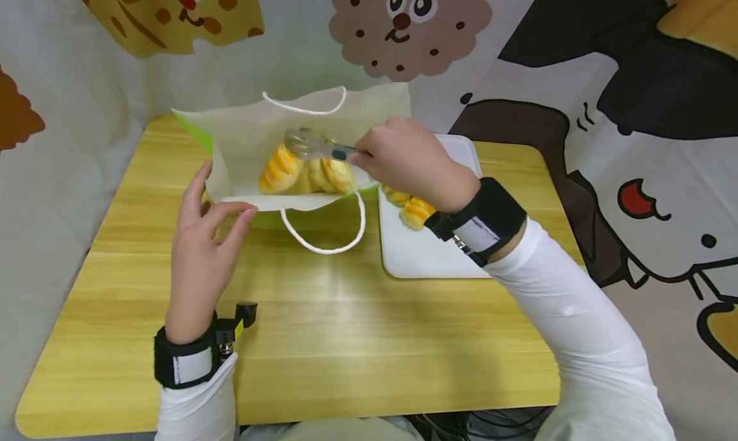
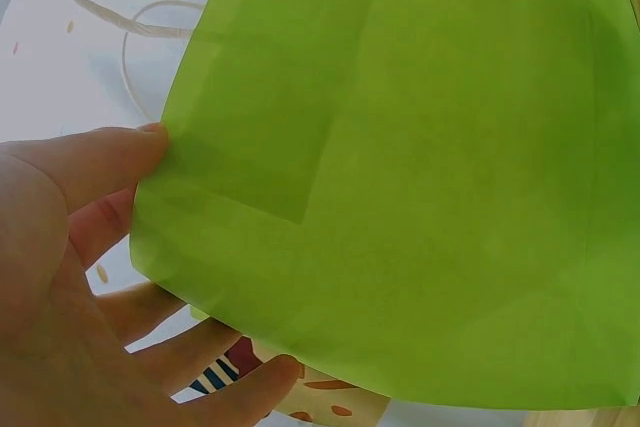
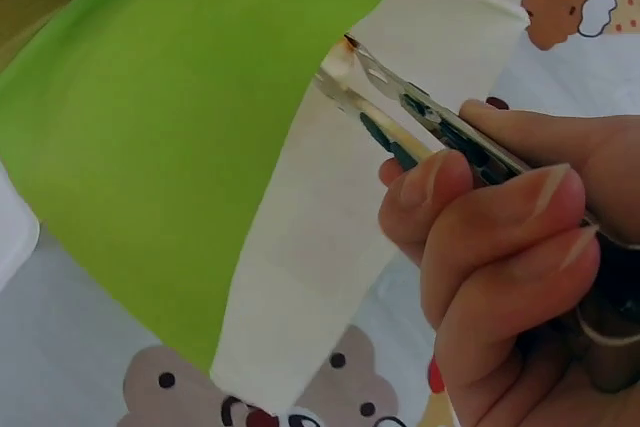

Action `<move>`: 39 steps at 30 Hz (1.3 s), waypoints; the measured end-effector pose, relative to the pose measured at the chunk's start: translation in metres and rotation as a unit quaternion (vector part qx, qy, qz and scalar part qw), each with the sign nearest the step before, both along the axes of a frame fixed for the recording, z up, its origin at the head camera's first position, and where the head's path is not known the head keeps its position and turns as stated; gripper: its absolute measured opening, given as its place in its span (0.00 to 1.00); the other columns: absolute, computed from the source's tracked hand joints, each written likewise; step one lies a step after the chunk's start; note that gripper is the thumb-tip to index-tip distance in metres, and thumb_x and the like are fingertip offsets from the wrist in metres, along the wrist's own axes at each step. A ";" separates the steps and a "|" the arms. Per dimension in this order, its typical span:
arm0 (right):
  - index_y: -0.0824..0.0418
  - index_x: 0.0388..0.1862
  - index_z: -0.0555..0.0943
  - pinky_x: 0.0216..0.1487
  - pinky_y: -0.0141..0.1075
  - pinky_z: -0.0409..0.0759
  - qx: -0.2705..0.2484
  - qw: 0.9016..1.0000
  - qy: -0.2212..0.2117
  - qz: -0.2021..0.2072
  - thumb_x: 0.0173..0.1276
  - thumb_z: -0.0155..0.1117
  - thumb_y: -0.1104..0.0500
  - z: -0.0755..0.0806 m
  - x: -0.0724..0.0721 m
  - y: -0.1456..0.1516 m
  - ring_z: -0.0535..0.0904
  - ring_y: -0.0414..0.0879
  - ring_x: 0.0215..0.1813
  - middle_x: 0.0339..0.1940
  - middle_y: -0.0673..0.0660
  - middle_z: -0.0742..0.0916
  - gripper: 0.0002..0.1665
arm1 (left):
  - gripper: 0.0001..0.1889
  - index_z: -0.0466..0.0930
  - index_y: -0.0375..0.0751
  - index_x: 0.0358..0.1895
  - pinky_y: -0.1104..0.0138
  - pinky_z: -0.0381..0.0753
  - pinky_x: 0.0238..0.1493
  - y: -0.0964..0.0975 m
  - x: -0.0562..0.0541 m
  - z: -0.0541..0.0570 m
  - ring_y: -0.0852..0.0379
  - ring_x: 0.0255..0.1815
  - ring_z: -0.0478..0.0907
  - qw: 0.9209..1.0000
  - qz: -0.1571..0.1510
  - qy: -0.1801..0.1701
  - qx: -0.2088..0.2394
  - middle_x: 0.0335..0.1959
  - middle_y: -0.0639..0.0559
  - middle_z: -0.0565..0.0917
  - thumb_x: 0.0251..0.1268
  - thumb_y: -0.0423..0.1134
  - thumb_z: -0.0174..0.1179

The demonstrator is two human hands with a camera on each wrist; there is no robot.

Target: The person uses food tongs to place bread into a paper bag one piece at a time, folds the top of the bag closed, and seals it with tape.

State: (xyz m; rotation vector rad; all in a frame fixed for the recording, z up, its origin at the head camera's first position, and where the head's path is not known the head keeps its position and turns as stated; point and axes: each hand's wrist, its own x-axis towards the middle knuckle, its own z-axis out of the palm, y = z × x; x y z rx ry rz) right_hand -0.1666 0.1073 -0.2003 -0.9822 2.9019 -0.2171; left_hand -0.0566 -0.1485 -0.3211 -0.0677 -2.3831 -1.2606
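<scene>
A green paper bag (image 2: 420, 167) with a white inside and white rope handles (image 1: 323, 251) stands with its mouth spread wide. My left hand (image 1: 207, 249) pinches its near-left rim, the thumb on one side of the paper and fingers on the other. My right hand (image 1: 412, 162) grips metal tongs (image 1: 314, 146), which reach over the bag's mouth. Inside lie several golden bread rolls (image 1: 334, 175). One roll (image 1: 280, 170) is right beneath the tongs' tips; whether they clasp it I cannot tell.
Right of the bag, a white tray (image 1: 432, 255) holds more rolls (image 1: 416, 213), partly hidden by my right wrist. Both stand on a wooden table (image 1: 346, 338). A cartoon-printed cloth (image 1: 288, 43) hangs close behind and along the sides.
</scene>
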 end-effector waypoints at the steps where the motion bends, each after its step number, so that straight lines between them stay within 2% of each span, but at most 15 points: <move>1: 0.59 0.23 0.81 0.29 0.36 0.64 0.005 1.000 0.003 0.002 0.75 0.61 0.52 -0.001 -0.001 -0.002 0.70 0.47 0.25 0.19 0.52 0.72 0.20 | 0.06 0.87 0.32 0.39 0.38 0.66 0.68 0.000 0.000 0.000 0.49 0.80 0.56 1.000 0.001 0.000 -0.002 0.79 0.55 0.60 0.65 0.34 0.67; 4: 0.59 0.25 0.83 0.28 0.35 0.64 0.017 1.000 0.004 0.001 0.75 0.61 0.52 -0.005 -0.005 -0.006 0.70 0.47 0.25 0.19 0.52 0.74 0.19 | 0.06 0.87 0.32 0.39 0.37 0.66 0.68 0.000 0.001 0.000 0.47 0.80 0.56 1.000 -0.001 0.001 -0.005 0.80 0.53 0.60 0.65 0.33 0.67; 9: 0.57 0.19 0.76 0.27 0.34 0.62 0.034 0.999 -0.011 -0.004 0.76 0.60 0.48 -0.008 -0.010 -0.010 0.67 0.45 0.23 0.16 0.50 0.68 0.25 | 0.07 0.86 0.32 0.39 0.36 0.66 0.68 0.000 0.001 0.001 0.46 0.80 0.56 1.000 -0.002 0.002 -0.008 0.80 0.53 0.60 0.65 0.34 0.67; 13: 0.59 0.28 0.81 0.30 0.37 0.66 0.023 0.999 -0.028 -0.029 0.76 0.59 0.46 -0.008 -0.011 -0.004 0.70 0.47 0.26 0.20 0.52 0.71 0.21 | 0.07 0.87 0.32 0.40 0.36 0.65 0.68 0.001 0.001 -0.001 0.47 0.80 0.56 1.000 -0.004 -0.003 -0.007 0.80 0.56 0.59 0.66 0.35 0.66; 16: 0.58 0.46 0.84 0.32 0.38 0.69 0.009 0.998 -0.034 -0.047 0.76 0.59 0.46 -0.007 -0.010 0.004 0.72 0.48 0.30 0.30 0.54 0.79 0.17 | 0.07 0.87 0.32 0.40 0.37 0.65 0.68 0.001 0.000 -0.001 0.48 0.80 0.56 1.000 -0.005 0.000 -0.007 0.80 0.56 0.59 0.66 0.35 0.66; 17: 0.58 0.43 0.84 0.31 0.38 0.69 0.011 0.998 -0.035 -0.054 0.76 0.59 0.45 -0.006 -0.009 0.006 0.72 0.48 0.29 0.30 0.54 0.79 0.17 | 0.07 0.87 0.32 0.40 0.37 0.66 0.69 0.001 0.000 -0.001 0.48 0.80 0.56 1.000 -0.005 0.002 -0.007 0.80 0.56 0.59 0.66 0.35 0.66; 19: 0.57 0.46 0.84 0.31 0.38 0.69 0.009 0.998 -0.034 -0.056 0.76 0.59 0.45 -0.006 -0.009 0.010 0.73 0.48 0.29 0.32 0.54 0.81 0.18 | 0.07 0.87 0.32 0.40 0.38 0.66 0.69 0.000 -0.001 -0.001 0.48 0.80 0.56 1.000 -0.004 0.004 -0.005 0.80 0.56 0.60 0.66 0.35 0.66; 24: 0.57 0.38 0.83 0.30 0.37 0.66 0.019 0.998 -0.028 -0.058 0.76 0.57 0.44 -0.007 -0.008 0.015 0.71 0.47 0.25 0.23 0.53 0.75 0.19 | 0.07 0.87 0.33 0.39 0.39 0.66 0.69 0.000 -0.003 -0.003 0.50 0.80 0.56 1.000 -0.003 0.002 0.001 0.79 0.58 0.60 0.65 0.34 0.67; 26: 0.57 0.41 0.84 0.31 0.37 0.66 0.018 0.997 -0.033 -0.062 0.76 0.57 0.43 -0.007 -0.007 0.016 0.72 0.47 0.25 0.23 0.53 0.76 0.19 | 0.07 0.87 0.32 0.39 0.38 0.66 0.69 0.001 -0.003 -0.003 0.50 0.80 0.56 1.000 -0.004 0.002 0.000 0.79 0.57 0.60 0.65 0.34 0.67; 32: 0.56 0.53 0.85 0.40 0.39 0.75 0.016 0.996 -0.053 -0.076 0.76 0.57 0.43 -0.007 -0.005 0.022 0.79 0.47 0.31 0.37 0.54 0.87 0.22 | 0.07 0.87 0.32 0.39 0.39 0.66 0.69 0.001 -0.003 -0.004 0.50 0.80 0.56 1.000 -0.001 -0.001 0.002 0.79 0.57 0.60 0.66 0.34 0.66; 37: 0.57 0.56 0.85 0.43 0.42 0.79 0.013 0.996 -0.022 -0.080 0.75 0.59 0.42 -0.009 0.004 0.039 0.82 0.49 0.34 0.41 0.55 0.90 0.24 | 0.07 0.87 0.32 0.39 0.40 0.65 0.70 0.000 -0.003 -0.003 0.51 0.80 0.55 1.000 -0.002 -0.005 0.005 0.80 0.57 0.60 0.65 0.34 0.67; 39: 0.58 0.55 0.85 0.39 0.42 0.78 0.000 0.997 -0.005 -0.081 0.74 0.60 0.43 -0.011 0.010 0.048 0.80 0.49 0.31 0.37 0.55 0.90 0.23 | 0.07 0.87 0.32 0.40 0.40 0.65 0.70 0.000 -0.003 -0.003 0.53 0.80 0.55 1.000 -0.001 -0.006 0.006 0.80 0.57 0.60 0.65 0.34 0.67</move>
